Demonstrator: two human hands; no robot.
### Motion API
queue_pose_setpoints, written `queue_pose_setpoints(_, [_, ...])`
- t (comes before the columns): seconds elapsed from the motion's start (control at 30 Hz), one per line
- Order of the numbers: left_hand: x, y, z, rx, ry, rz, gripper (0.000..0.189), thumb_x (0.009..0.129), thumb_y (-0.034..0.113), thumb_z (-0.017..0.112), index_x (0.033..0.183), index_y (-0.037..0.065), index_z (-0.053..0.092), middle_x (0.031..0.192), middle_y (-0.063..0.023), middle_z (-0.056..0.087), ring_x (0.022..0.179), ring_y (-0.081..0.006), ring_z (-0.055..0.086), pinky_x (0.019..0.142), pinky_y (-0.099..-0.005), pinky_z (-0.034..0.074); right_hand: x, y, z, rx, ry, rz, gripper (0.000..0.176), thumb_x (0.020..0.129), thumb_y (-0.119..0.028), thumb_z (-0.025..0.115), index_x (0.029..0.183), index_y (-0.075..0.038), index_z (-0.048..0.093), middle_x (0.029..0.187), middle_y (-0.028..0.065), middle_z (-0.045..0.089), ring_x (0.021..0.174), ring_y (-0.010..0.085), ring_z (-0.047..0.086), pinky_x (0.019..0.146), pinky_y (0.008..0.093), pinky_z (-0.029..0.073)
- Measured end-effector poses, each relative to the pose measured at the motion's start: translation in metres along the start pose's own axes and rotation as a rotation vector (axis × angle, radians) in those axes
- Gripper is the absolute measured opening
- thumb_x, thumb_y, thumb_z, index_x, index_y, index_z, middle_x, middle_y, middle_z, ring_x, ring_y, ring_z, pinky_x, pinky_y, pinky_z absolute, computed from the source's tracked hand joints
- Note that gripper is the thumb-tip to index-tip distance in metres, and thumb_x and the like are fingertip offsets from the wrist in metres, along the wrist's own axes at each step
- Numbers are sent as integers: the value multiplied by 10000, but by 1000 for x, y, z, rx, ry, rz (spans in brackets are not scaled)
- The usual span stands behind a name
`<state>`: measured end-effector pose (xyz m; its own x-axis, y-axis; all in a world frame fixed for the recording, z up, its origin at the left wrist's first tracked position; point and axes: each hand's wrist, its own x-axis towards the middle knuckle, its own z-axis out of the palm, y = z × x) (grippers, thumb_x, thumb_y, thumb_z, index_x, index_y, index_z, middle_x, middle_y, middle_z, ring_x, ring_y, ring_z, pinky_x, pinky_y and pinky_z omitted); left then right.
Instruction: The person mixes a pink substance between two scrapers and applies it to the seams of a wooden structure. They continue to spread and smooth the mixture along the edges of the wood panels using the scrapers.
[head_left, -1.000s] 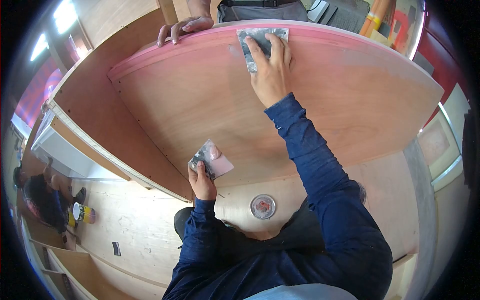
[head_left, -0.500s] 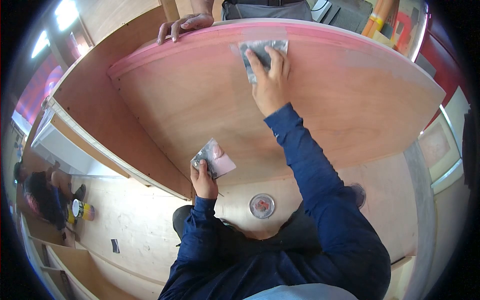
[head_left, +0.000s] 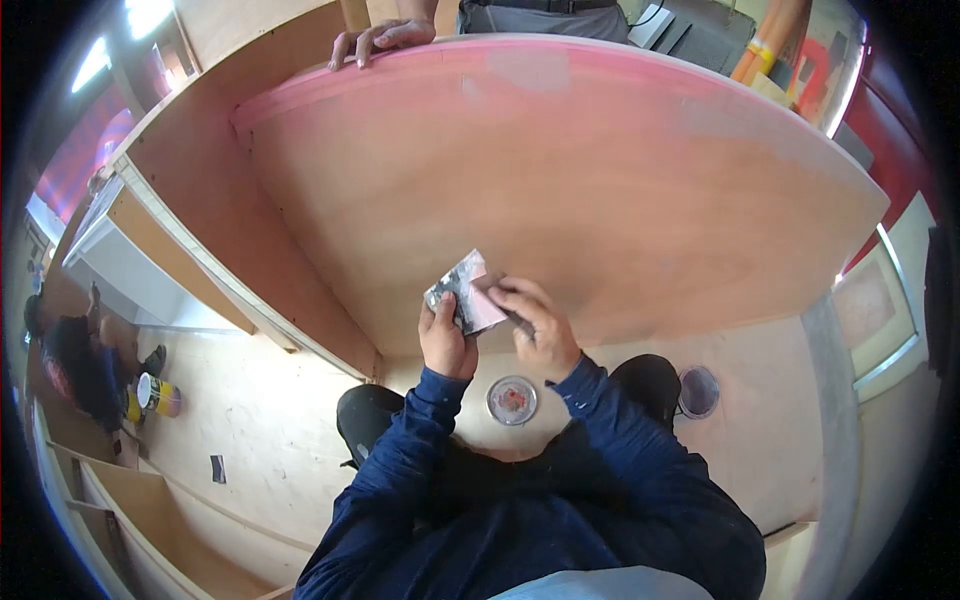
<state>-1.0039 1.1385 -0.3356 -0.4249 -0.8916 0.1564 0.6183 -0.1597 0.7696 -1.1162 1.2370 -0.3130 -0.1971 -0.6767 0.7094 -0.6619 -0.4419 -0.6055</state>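
My left hand [head_left: 447, 345] grips a thin, smeared grey putty scraper [head_left: 462, 275] from below, thumb on its face. Pink putty [head_left: 489, 305] coats the right side of that plate. My right hand [head_left: 543, 328] is closed on a second scraper [head_left: 522, 324], seen nearly edge-on and partly hidden by the fingers; its edge meets the pink putty. Both hands are in front of a curved plywood panel [head_left: 420, 200]. Pink filler runs along the panel's upper edge, with a paler greyish patch [head_left: 530, 68] near the top middle.
Another person's hand [head_left: 385, 40] rests on the panel's top edge. A round dish with reddish residue [head_left: 511, 400] lies between my knees, and a round container [head_left: 698, 392] stands by my right knee. At far left a person crouches near paint cans [head_left: 158, 395].
My right hand has brought its scraper down from the panel's pink upper edge to the scraper in my left hand. My left hand has shifted slightly right and up. A paler patch is now uncovered.
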Motion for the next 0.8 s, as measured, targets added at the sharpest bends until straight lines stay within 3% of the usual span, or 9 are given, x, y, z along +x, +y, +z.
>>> queue_pose_setpoints(0.2, [-3, 23, 12, 113, 46, 256, 151, 1003, 138, 482, 1098, 23, 506, 996, -15, 584, 872, -72, 535, 807, -231, 443, -33, 31, -25, 19, -56, 261, 581, 651, 180, 463, 1160, -40, 638, 1185, 166, 578, 1126, 337, 561, 986, 378, 437])
queue_pose_setpoints(0.27, [-1, 23, 16, 167, 64, 293, 153, 1007, 152, 483, 1089, 25, 504, 973, -4, 574, 856, -58, 511, 793, -220, 432, -21, -1, -39, -252, 98, 79, 588, 642, 163, 498, 1165, -62, 645, 1177, 156, 579, 1127, 345, 549, 973, 398, 436])
queue_pose_setpoints(0.53, [-6, 7, 23, 339, 38, 529, 153, 1009, 131, 464, 1113, 23, 494, 955, 0, 547, 837, -52, 480, 760, -208, 421, 13, -51, -17, -432, 63, -103, 555, 653, 75, 571, 1165, -118, 662, 1194, 131, 569, 1171, 332, 506, 985, 446, 400])
queue_pose_setpoints(0.6, [-5, 13, 18, 562, 52, 655, 165, 1002, 115, 475, 1141, 31, 502, 949, 12, 536, 816, -45, 473, 717, -188, 412, 6, -30, -7, -491, 1, -136, 502, 672, 9, 616, 1147, -149, 668, 1200, 111, 565, 1196, 318, 485, 990, 458, 387])
queue_pose_setpoints(0.63, [8, 11, 2, 274, 59, 551, 158, 997, 108, 482, 1136, 41, 512, 960, 11, 543, 814, -43, 479, 699, -181, 411, 0, -13, -9, -510, 31, -137, 502, 672, 9, 616, 1147, -149, 668, 1200, 111, 565, 1196, 318, 485, 990, 458, 387])
queue_pose_setpoints(0.7, [15, 34, -10, 223, 135, 536, 188, 998, 147, 493, 1153, 44, 514, 965, 6, 554, 795, -51, 493, 696, -192, 421, 2, -4, -16, -577, -166, -248, 471, 673, -19, 639, 1123, -158, 673, 1190, 84, 570, 1183, 313, 491, 983, 457, 391])
queue_pose_setpoints(0.73, [17, 47, -11, 229, 130, 619, 203, 999, 172, 494, 1156, 43, 509, 977, -3, 561, 810, -56, 507, 702, -202, 431, 14, 0, -26, -625, -209, -161, 460, 676, -30, 649, 1116, -164, 669, 1180, 63, 575, 1174, 308, 495, 975, 452, 392])
queue_pose_setpoints(0.77, [28, 48, -40, 537, 198, 643, 212, 1001, 184, 493, 1155, 39, 505, 989, -10, 570, 845, -66, 524, 738, -218, 441, 23, 16, -35, -664, -64, -196, 483, 671, -14, 649, 1130, -162, 661, 1190, 57, 574, 1183, 301, 491, 958, 448, 389])
queue_pose_setpoints(0.8, [31, 49, -58, 410, 137, 583, 216, 1000, 186, 493, 1153, 34, 504, 1003, -15, 571, 867, -74, 529, 765, -226, 440, 33, 30, -48, -658, 18, -181, 505, 668, 0, 650, 1145, -166, 654, 1199, 57, 570, 1185, 298, 490, 946, 447, 389])
